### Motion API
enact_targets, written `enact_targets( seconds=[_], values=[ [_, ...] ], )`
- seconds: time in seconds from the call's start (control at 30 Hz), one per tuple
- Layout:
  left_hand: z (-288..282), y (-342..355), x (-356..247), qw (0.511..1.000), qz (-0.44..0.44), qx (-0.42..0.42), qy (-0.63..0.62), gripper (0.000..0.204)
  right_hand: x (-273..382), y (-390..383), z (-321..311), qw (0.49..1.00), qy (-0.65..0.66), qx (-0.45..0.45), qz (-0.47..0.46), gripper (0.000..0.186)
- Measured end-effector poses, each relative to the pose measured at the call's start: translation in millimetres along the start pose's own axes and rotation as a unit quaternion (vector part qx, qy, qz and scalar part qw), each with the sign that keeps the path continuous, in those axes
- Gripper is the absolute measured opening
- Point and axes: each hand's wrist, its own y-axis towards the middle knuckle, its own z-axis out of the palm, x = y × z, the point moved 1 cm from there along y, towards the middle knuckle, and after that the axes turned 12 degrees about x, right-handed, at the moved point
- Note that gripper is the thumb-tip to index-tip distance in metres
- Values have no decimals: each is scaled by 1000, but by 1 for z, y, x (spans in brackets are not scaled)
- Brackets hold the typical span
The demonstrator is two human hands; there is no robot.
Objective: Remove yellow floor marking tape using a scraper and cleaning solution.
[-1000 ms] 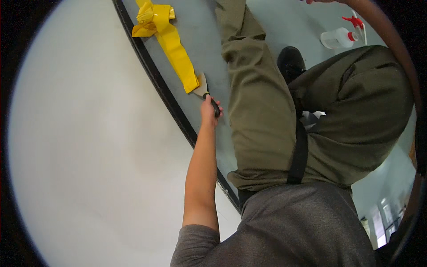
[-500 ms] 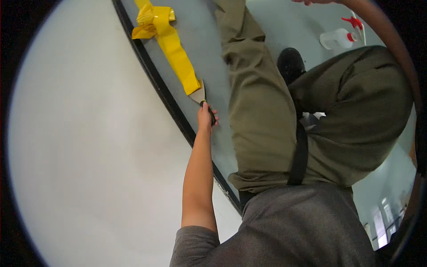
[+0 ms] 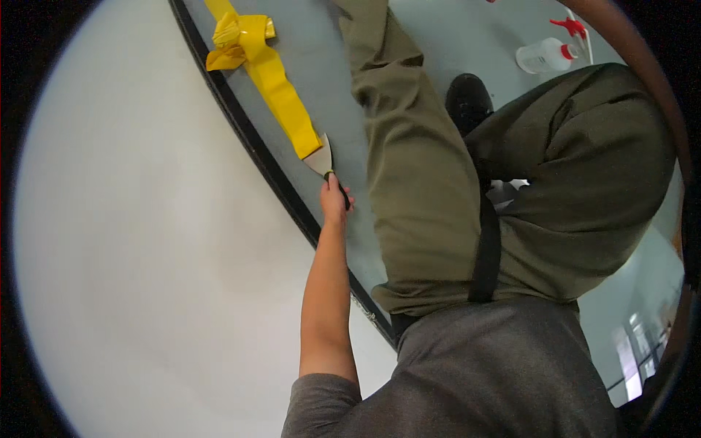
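Observation:
My left hand [image 3: 336, 198] is closed round the dark handle of a scraper [image 3: 319, 159] with a flat metal blade. The blade meets the near end of a wide strip of yellow tape [image 3: 281, 95] on the grey floor. Farther up, this strip runs into a crumpled bunch of the same yellow tape [image 3: 232, 42], partly peeled and folded over. My right arm [image 3: 624, 33] curves along the upper right rim. Only a sliver of my right hand shows at the top edge, and its fingers are cut off from view.
A white wall [image 3: 168, 219] with a black skirting strip [image 3: 259, 150] runs along my left. My bent legs in olive trousers [image 3: 423, 182] take up the middle, with a black shoe [image 3: 469, 102] between them. A white spray bottle [image 3: 544, 56] with a red trigger lies at the upper right.
The view has shifted slightly, so the scene sits a little farther left. More of the scraper blade shows at the tape's end. My right hand has mostly left the top edge.

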Motion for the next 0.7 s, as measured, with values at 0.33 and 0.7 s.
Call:
enact_targets(
  seconds=[0.33,0.7],
  values=[
    [-20,16,-57,997,-70,17,-42,38,2,-4,6,999,-21,-5,30,47],
    [-27,10,-25,999,-17,0,45,31,-44,17,4,999,26,24,-27,45]
  ],
)
